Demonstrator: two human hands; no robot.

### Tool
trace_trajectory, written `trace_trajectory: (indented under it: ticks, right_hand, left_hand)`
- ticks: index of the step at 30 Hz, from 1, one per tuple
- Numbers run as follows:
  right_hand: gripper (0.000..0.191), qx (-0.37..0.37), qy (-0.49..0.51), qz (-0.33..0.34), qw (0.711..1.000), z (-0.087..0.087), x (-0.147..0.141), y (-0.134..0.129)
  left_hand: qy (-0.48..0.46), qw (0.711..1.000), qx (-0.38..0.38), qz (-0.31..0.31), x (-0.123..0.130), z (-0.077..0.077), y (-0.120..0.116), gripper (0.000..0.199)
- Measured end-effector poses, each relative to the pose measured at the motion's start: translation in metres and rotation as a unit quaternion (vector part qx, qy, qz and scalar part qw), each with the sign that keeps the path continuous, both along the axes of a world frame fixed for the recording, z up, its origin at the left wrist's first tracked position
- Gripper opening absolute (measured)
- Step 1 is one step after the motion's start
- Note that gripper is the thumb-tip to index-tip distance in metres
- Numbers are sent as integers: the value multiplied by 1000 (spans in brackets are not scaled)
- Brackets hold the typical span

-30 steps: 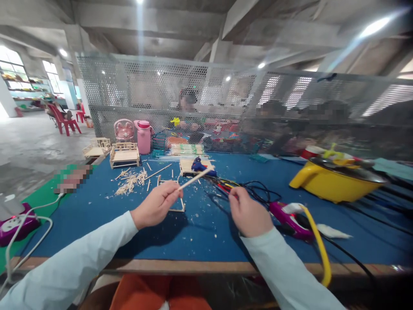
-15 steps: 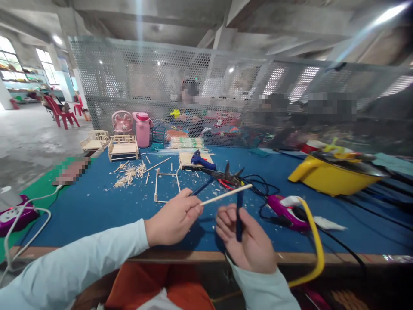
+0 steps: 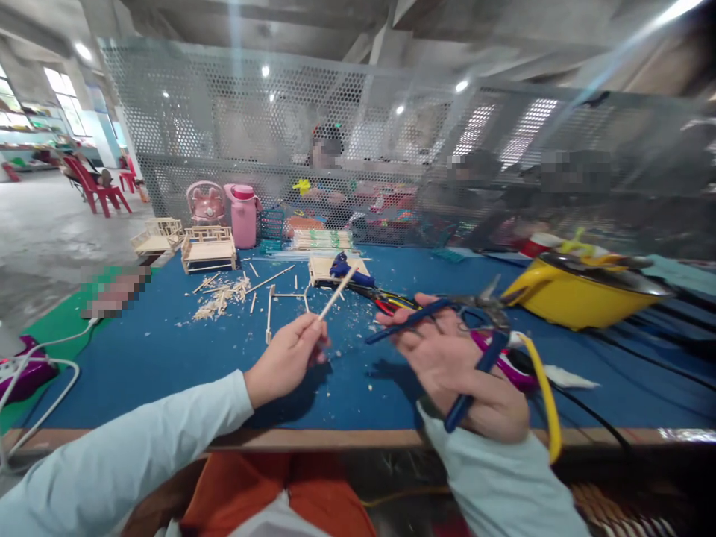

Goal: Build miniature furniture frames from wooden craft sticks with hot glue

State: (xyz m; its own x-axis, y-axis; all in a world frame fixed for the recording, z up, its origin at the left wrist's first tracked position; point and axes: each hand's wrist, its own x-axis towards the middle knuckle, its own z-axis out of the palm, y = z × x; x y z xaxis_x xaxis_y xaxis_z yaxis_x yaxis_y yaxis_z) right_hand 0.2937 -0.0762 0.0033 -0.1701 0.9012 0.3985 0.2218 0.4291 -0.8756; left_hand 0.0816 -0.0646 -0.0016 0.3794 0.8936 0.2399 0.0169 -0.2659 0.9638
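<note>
My left hand [image 3: 286, 363] pinches the lower end of a thin wooden stick [image 3: 338, 294], which points up and to the right. On the right, my right hand [image 3: 447, 362] is palm up, with blue-handled pliers [image 3: 492, 312] lying across it. The pliers' handles are spread, one over the fingers and the other by the thumb; their jaws point to the upper right. Beyond my left hand, a partly hidden frame of sticks [image 3: 270, 317] lies on the blue table [image 3: 184, 380]. A blue glue gun [image 3: 352, 273] rests on a flat wooden piece [image 3: 320, 270].
Cut stick bits [image 3: 227, 297] are heaped at left. Small wooden bed-like models [image 3: 209, 250] stand behind, beside a pink flask [image 3: 244, 216]. A yellow pot [image 3: 593, 294] and a purple power strip [image 3: 512, 369] are at right. A perforated screen [image 3: 224, 112] closes the back.
My right hand has moved right and turned palm up, with the pliers swung away from the stick. My left hand has drawn back left, its stick now tilted more steeply.
</note>
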Motion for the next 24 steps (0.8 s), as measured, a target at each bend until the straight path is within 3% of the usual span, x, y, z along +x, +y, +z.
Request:
trace_trajectory:
  ticks: [3,5,8,12,24]
  right_hand:
    - [74,19,-198,-18,980,10,11,-8]
    - [70,23,-320,-25,947,11,6,-14]
    - [67,40,-402,-18,914,9,-9,-18]
    - [64,61,-418,-18,906,9,-22,-17]
    - [61,61,-392,-13,918,11,-28,-15]
  left_hand:
    - [-42,995,-90,-3,0,-4,2,27]
    - [-41,995,-86,-7,1,-6,1,29]
    - [-6,999,-49,-3,2,-8,-1,33]
    - [26,1000,-13,0,2,-9,-3,35]
    - [90,995,34,-6,-1,-9,-6,32]
